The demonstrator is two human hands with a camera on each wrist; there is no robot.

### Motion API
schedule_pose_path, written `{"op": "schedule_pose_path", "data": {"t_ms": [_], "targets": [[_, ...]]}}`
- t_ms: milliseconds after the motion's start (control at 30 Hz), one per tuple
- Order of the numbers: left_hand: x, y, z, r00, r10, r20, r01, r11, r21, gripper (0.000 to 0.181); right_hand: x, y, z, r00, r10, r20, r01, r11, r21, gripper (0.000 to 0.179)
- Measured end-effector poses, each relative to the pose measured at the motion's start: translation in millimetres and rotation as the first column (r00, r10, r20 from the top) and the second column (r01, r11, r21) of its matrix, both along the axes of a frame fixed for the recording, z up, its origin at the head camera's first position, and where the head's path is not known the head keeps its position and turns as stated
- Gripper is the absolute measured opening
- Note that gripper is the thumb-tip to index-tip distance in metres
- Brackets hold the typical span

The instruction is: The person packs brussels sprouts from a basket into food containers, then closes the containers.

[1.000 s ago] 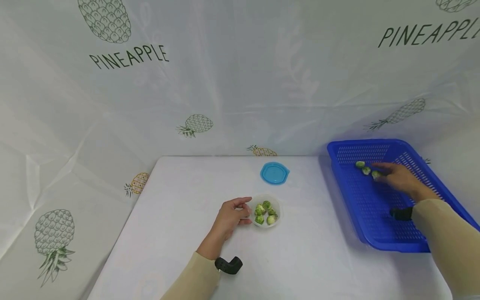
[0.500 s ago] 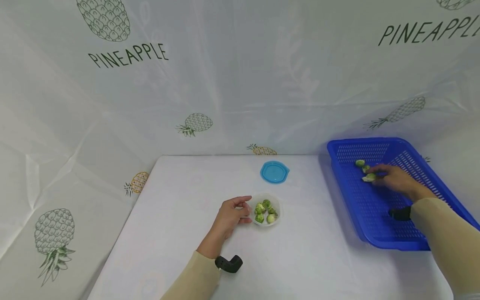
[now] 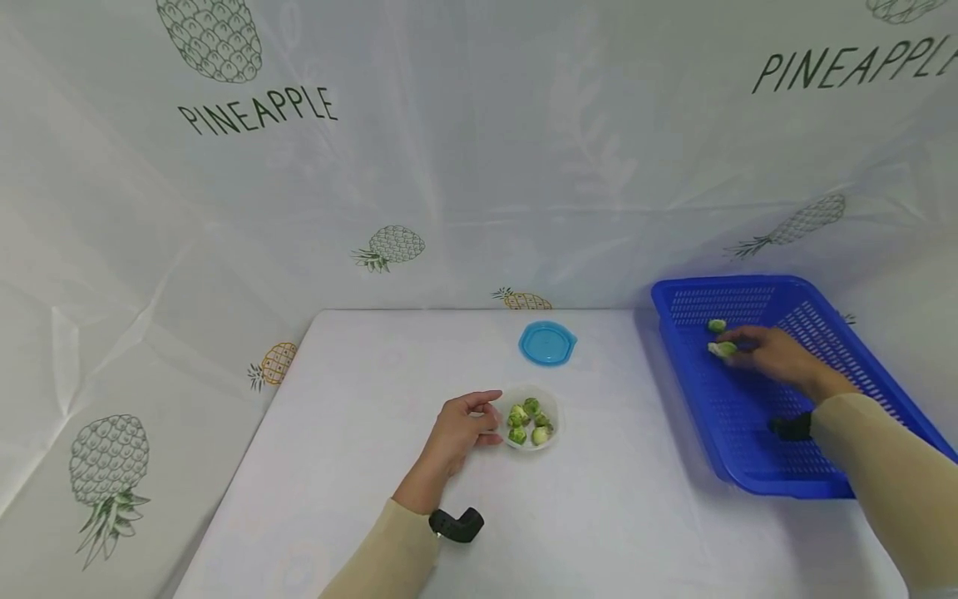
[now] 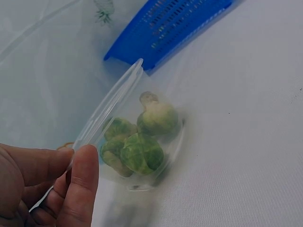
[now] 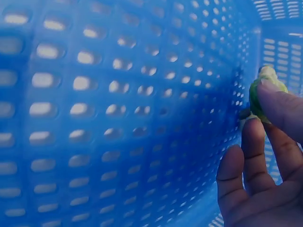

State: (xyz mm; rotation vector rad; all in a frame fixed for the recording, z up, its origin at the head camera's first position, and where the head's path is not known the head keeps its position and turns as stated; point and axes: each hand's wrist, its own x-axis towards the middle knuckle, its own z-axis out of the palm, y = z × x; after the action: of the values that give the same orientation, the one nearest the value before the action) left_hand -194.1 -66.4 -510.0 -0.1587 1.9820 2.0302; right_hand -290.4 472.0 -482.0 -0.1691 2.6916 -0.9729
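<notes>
In the head view, my left hand (image 3: 461,428) grips the left side of a clear plastic tub (image 3: 554,408). Thumb and fingers sit at its rim in the left wrist view. Several Brussels sprouts (image 4: 142,153) lie in the tub. My right hand (image 3: 780,359) reaches into a blue basket (image 3: 707,424) and pinches a Brussels sprout (image 5: 256,99) between thumb and fingers, seen in the right wrist view. Just beyond these fingertips, another sprout (image 3: 717,325) rests on the basket floor near its back left corner.
A light blue lid (image 3: 548,344) lies behind the tub on the white table (image 3: 359,399). The basket's perforated walls (image 5: 80,85) rise around my right hand. A pale sheet with pineapple prints (image 3: 464,150) hangs behind and to the sides.
My right hand has moved left inside the basket with the sprout, toward the other sprouts; one of the two there is no longer visible. My left hand and the tub have stayed put.
</notes>
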Motion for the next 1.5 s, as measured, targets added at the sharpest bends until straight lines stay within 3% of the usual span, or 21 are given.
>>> {"op": "schedule_pose_path", "data": {"t_ms": [633,1033,1500], "targets": [[1.8,2.9,6.8,1.000,-0.016,0.001,0.016,1.000,-0.001,0.045,15.7,-22,21.4,0.996,-0.061,-0.066,0.054,0.993,-0.103,0.061],[0.3,3.9,4.2,1.000,-0.016,0.000,0.016,1.000,-0.014,0.045,33.1,-38,38.5,0.967,-0.167,-0.195,0.155,0.985,-0.076,0.058],[4.0,1.8,6.6,1.000,0.001,0.001,-0.001,1.000,-0.010,0.044,59.3,-62,55.5,0.960,-0.206,-0.190,0.173,0.968,-0.180,0.063]]}}
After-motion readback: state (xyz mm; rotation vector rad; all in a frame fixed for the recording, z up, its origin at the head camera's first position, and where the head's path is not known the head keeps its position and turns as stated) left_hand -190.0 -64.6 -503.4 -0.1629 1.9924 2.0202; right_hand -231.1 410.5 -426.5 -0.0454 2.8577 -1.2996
